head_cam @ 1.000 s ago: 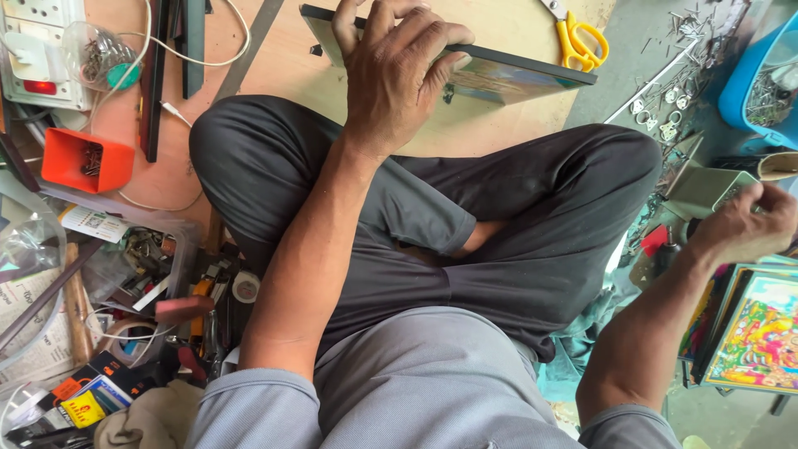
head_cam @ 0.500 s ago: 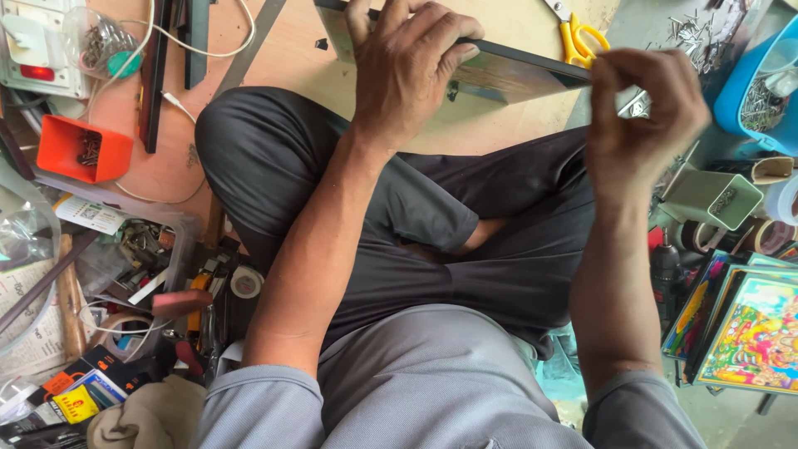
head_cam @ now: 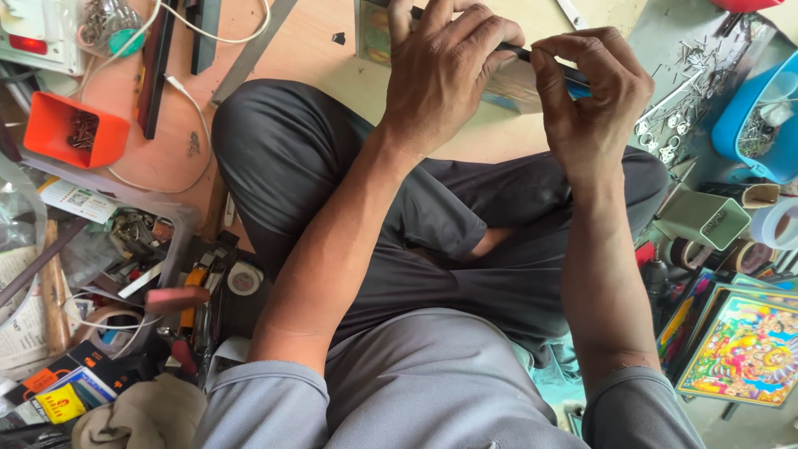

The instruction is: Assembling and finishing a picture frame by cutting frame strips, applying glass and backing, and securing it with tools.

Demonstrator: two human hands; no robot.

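Far left, top: a white plastic box (head_cam: 33,37) with a red patch sits in the upper left corner, a clear bag of small metal bits (head_cam: 106,23) just right of it.
Left edge, upper: an orange plastic tray (head_cam: 73,129) holds a few dark screws.
Left, lower: a jumble of hand tools and tape rolls (head_cam: 179,287) fills the lower left, with a beige cloth (head_cam: 141,414) at the bottom edge.
Floor, upper left: a white cable (head_cam: 179,100) loops over the tan board (head_cam: 291,50), beside a long dark strip (head_cam: 158,66) and a grey metal ruler (head_cam: 253,50).
Centre: the person sits cross-legged in dark grey trousers (head_cam: 299,158) and a grey shirt (head_cam: 432,391).
Left hand (head_cam: 449,71): in the upper middle of the frame, palm down, fingers curled and pressing on the top of the thin dark-edged picture frame (head_cam: 515,83), holding it.
Frame: it lies on the tan board at top centre, just beyond the knees, mostly hidden under both hands.
Right hand (head_cam: 594,96): right of the left hand, touching the frame's near edge; thumb and forefinger are pinched together, though what they pinch is too small to tell.
Upper right: small metal hooks and nails (head_cam: 673,125) are scattered on the grey floor, near a blue plastic tub (head_cam: 752,125).
Right edge, middle: a pale green rectangular box (head_cam: 705,218) lies tilted.
Lower right: a brightly coloured framed print (head_cam: 744,349) lies flat.
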